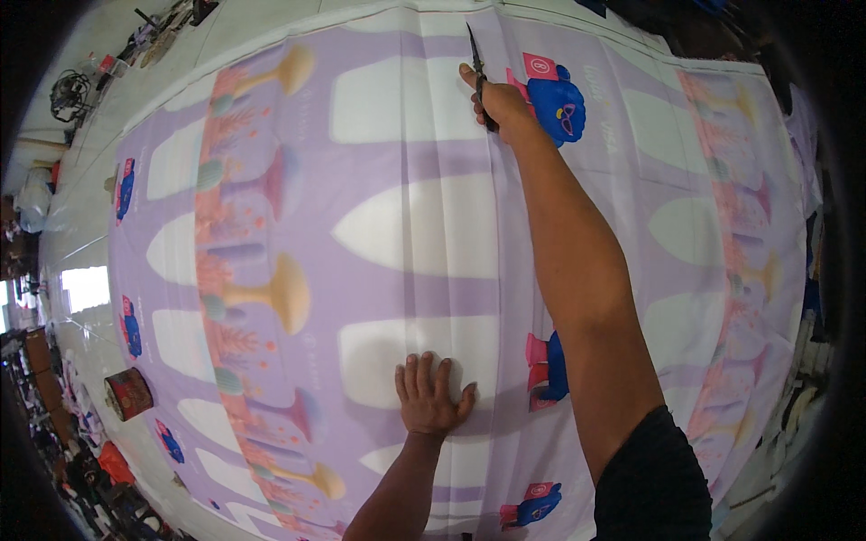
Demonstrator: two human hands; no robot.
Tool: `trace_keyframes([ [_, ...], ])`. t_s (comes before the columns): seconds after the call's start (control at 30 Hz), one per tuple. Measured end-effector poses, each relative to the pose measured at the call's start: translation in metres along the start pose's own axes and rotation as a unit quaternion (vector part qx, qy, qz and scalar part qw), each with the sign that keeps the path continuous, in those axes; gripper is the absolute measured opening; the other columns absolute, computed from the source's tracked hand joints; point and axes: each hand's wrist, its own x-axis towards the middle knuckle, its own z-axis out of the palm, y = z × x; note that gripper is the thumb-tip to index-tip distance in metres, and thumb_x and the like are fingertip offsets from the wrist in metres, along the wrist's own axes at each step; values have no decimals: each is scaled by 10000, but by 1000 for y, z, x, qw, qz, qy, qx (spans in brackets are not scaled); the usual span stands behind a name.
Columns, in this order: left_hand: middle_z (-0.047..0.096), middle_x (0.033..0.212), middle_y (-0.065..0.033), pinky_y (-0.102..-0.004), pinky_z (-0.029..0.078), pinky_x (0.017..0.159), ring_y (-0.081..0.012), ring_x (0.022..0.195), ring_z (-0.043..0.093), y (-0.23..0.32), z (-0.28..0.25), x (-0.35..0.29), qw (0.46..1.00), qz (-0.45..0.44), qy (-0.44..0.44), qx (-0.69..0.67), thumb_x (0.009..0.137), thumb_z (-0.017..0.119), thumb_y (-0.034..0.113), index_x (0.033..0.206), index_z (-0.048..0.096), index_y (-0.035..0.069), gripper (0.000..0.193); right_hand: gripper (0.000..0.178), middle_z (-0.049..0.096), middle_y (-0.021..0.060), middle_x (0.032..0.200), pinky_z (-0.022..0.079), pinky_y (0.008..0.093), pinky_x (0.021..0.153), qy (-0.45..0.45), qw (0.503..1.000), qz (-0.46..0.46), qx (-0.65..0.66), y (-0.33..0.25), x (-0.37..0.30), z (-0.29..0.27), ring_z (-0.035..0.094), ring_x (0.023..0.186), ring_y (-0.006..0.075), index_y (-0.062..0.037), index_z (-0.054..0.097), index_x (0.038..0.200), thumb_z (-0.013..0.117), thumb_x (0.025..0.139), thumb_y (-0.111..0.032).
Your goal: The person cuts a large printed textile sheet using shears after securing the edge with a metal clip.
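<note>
A large sheet of printed fabric (361, 216), lilac with white arch shapes and small blue figures, lies spread beneath both my arms. My left hand (431, 397) rests flat on one of its white shapes, fingers spread. Near the far edge my right hand (496, 104) is closed round the handles of a pair of dark scissors (478, 59). The blades point away from me and look nearly together, beside a long fold line in the cloth. Whether they touch the cloth I cannot tell. Part of a blue figure (555, 370) is hidden behind my right forearm.
A rusty reddish tin (129, 394) sits at the fabric's left edge. Pale tiled floor (72, 243) shows along the left, with a small fan-like object (70, 96) at the far left. Clutter (117, 491) lines the lower left, including a red item (115, 462).
</note>
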Motion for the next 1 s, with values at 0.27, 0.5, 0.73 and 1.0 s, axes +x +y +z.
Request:
trace_keyframes([
  [0.27,471,1328,-226,-639,301,1102,-435,1304,434,-1,0,1,1000,4,-19,15,840,632,515,1215,583,77,578,606,531,-1,598,411,275,501,5,1000,-30,-3,3,11,0,492,493,114,-65,593,706,785,758,-638],
  [0.5,453,1357,-200,-648,286,1117,-427,1336,401,-2,5,-2,1000,5,-3,-2,829,662,492,1260,541,97,597,651,542,17,646,429,263,533,-1,1000,-16,8,-24,35,-3,503,529,115,-34,621,790,790,731,-659],
  [0.73,485,1348,-169,-631,362,1061,-409,1295,439,-2,1,0,1000,-2,8,-7,803,705,468,1202,620,129,530,586,580,38,612,450,309,501,6,1000,-14,14,-40,55,2,549,505,146,-62,591,678,773,782,-608],
  [1.0,493,1344,-169,-619,369,1061,-406,1292,443,4,-1,3,1000,3,7,-1,805,697,477,1156,655,123,500,627,593,48,604,455,355,532,27,998,-38,-39,-38,92,-10,548,536,176,-68,601,643,725,798,-664],
])
